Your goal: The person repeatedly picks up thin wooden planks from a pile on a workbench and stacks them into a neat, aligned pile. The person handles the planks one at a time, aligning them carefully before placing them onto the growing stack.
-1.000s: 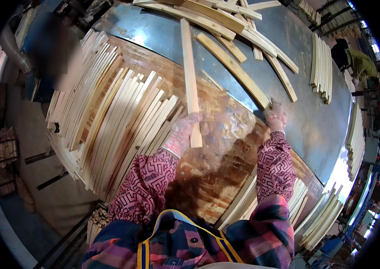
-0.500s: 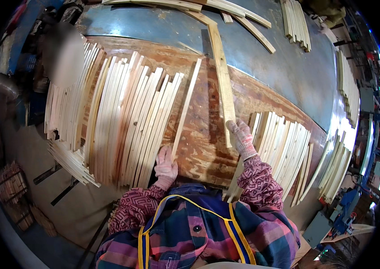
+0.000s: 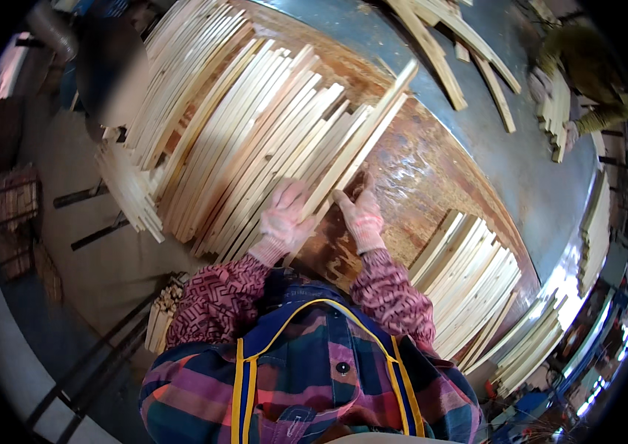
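A long pale wooden strip [image 3: 373, 123] slants away from me along the right edge of a row of similar strips [image 3: 236, 140]. Beside it lies another narrow strip [image 3: 368, 149], close against its right side. My left hand [image 3: 284, 216], in a pale pinkish work glove, is closed around the near end of the slanting strip; its fingers are slightly blurred. Just right of the strips, my right hand [image 3: 362, 216], gloved alike, has thumb and fingers apart. Its thumb is near the strip's edge, and I cannot tell whether they touch.
A second stack of strips [image 3: 469, 277] lies to the right on the worn brown board [image 3: 432, 159]. Beyond is a blue-grey metal table [image 3: 477, 122] with loose boards [image 3: 432, 52]. At the far right, another person's sleeve [image 3: 606, 115] and hands are by more strips.
The board in my right hand has left its place at the centre, and a strip now slants beside the left row. My right hand has let go and moved left. The view has turned.
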### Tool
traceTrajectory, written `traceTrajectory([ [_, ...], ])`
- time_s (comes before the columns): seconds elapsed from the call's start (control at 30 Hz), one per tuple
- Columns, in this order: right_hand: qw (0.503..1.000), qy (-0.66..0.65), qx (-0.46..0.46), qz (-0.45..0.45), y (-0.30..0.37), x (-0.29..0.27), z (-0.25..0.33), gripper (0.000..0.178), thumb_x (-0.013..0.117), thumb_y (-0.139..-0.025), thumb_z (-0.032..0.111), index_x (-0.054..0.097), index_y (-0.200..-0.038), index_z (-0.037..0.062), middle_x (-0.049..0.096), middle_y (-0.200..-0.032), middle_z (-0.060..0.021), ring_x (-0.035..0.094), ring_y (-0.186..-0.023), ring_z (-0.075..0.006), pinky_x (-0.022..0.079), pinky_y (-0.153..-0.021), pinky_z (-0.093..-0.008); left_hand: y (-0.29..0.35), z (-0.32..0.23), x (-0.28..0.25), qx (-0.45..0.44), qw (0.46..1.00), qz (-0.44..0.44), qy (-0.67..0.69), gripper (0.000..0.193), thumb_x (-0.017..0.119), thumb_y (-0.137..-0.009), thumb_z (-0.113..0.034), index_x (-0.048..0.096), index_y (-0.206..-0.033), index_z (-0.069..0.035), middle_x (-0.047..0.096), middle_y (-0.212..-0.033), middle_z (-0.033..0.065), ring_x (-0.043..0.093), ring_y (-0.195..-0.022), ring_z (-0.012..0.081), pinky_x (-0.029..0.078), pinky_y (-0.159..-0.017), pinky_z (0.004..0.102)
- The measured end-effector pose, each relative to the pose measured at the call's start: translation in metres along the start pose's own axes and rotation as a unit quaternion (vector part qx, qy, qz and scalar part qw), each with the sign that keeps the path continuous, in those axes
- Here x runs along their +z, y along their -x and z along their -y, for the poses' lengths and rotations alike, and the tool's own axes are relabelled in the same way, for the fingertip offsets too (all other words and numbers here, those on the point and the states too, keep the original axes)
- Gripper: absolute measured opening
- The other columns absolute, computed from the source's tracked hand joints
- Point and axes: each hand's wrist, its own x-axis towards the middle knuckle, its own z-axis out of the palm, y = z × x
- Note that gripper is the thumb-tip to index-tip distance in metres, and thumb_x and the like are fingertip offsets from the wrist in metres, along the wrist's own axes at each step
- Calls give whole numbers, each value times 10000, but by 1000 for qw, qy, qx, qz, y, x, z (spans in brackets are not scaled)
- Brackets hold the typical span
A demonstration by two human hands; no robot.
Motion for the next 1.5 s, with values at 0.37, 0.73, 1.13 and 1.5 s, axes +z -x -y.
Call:
traceTrajectory([
  [0.37, 994, 5, 83, -68, -40, -52, -51, 653, 642, -831, 373, 474, -1374, 53, 650, -1141, -296, 659, -1072, -390, 513, -930, -486, 55, 16, 18, -43, 963, -6, -265, 686, 715, -735, -271, 506, -1388, -283, 325, -1492, 171, 292, -1364, 443, 232, -1159, 588],
  [0.73, 939, 198, -8, -279, -259, -187, -46, 790, 696, -837, 458, 385, -1515, 199, 485, -1436, -190, 556, -1237, -358, 450, -1041, -406, -19, -37, -14, -38, 979, -36, -197, 664, 731, -728, -335, 553, -1338, -145, 397, -1450, 192, 364, -1328, 450, 343, -1116, 542],
  [1.13, 970, 218, -38, -99, -228, -250, -30, 835, 771, -744, 329, 409, -1483, 184, 611, -1290, -191, 603, -1181, -363, 506, -970, -438, -387, -104, 86, -250, 931, 84, 254, 876, 650, -879, -436, 206, -1557, -104, 359, -1536, 218, 392, -1395, 374, 347, -1127, 465],
  [1.5, 988, -149, -31, -23, -248, -277, -92, 716, 786, -774, 196, 500, -1422, 90, 683, -1088, -151, 656, -984, -215, 548, -839, -360, -468, -164, 144, -229, 746, 124, 613, 311, 657, -854, -155, 676, -1161, -109, 699, -1068, 153, 673, -975, 308, 536, -888, 373],
])
